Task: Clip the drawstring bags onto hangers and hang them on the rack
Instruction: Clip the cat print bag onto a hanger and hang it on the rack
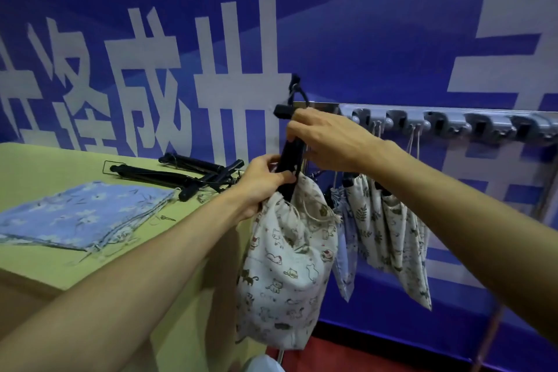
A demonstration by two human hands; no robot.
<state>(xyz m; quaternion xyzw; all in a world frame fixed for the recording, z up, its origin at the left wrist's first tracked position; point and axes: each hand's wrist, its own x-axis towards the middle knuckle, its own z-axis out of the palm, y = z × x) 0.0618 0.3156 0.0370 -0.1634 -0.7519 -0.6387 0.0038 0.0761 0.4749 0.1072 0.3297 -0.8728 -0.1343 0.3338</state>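
A white drawstring bag with a cat print hangs from a black clip hanger held tilted at the left end of the rack. My left hand grips the bag's gathered top and the lower end of the hanger. My right hand holds the hanger's upper part, just below its hook. On the rack to the right hang a leaf-print bag and a pale blue bag. A blue floral bag lies flat on the table.
Several black hangers lie in a pile on the yellow-green table, with small metal clips beside them. The rack's grey notched bar runs right along a blue banner wall. The floor below is red.
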